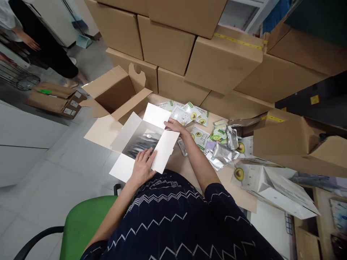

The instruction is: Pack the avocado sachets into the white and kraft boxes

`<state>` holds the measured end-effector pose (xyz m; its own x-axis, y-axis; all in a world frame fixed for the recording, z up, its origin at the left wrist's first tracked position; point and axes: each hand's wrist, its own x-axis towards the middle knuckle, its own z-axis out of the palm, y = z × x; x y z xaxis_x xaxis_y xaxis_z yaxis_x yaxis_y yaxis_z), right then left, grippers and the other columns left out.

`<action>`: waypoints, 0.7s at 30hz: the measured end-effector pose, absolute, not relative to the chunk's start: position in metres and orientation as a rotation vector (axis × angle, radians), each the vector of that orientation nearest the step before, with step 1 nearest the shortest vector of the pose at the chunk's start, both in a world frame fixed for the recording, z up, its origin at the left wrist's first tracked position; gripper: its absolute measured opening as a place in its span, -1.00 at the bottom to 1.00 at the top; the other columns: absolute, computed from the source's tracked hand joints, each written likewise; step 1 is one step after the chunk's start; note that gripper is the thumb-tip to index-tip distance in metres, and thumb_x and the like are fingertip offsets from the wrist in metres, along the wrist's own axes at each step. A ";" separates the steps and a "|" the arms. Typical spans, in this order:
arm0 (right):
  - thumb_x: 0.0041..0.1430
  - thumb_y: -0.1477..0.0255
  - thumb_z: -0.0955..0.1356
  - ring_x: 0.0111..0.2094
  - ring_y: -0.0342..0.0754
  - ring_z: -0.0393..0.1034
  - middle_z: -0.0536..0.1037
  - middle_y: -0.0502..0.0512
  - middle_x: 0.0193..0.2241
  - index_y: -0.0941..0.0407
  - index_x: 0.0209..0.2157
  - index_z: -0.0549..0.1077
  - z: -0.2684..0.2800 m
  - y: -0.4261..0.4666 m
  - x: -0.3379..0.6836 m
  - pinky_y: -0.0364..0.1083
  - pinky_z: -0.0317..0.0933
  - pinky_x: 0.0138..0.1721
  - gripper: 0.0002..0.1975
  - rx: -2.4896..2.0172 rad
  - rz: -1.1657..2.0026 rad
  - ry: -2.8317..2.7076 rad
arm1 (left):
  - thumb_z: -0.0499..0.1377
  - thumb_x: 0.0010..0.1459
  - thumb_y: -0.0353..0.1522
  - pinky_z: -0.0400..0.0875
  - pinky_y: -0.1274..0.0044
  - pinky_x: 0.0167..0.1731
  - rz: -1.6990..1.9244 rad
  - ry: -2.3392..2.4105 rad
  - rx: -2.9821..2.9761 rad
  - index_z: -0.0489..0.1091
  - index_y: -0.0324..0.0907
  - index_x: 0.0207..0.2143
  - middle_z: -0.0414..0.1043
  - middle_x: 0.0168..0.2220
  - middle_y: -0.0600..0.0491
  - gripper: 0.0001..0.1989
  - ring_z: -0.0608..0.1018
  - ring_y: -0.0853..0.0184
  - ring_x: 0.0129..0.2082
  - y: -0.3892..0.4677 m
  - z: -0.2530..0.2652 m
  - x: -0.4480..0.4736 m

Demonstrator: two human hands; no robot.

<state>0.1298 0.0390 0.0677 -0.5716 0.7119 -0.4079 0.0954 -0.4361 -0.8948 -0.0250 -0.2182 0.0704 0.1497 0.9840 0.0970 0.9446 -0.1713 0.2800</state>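
Observation:
A white cardboard box (130, 133) stands in front of me with its flaps folded outward. Inside lie several grey-silver pouches (143, 144) standing side by side, with a small white part showing among them. My left hand (143, 166) rests at the near side of the box, its fingers stretched out over the rim and touching the pouches or the flap beside them. At the right far corner, my right hand (175, 126) grips the edge of the box where two flaps meet; part of its thumb is hidden.
An open brown carton (119, 94) stands behind the white box. Avocado-printed packets (200, 137) and silver pouches (223, 151) lie to the right on the table. Brown cartons (168, 43) are stacked behind. A green chair (86, 224) is at lower left; another person (43, 39) stands at upper left.

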 end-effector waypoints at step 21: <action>0.01 -0.15 0.42 -0.33 -0.14 0.43 0.51 -0.01 -0.34 0.09 -0.25 0.43 0.069 0.018 0.150 -0.12 0.42 -0.22 -0.42 -1.143 1.932 -1.352 | 0.17 0.29 -0.23 0.51 0.44 -0.28 1.433 2.124 1.411 0.54 -0.15 -0.26 0.60 -0.32 0.01 -0.78 0.60 0.31 -0.33 -0.249 0.090 -0.027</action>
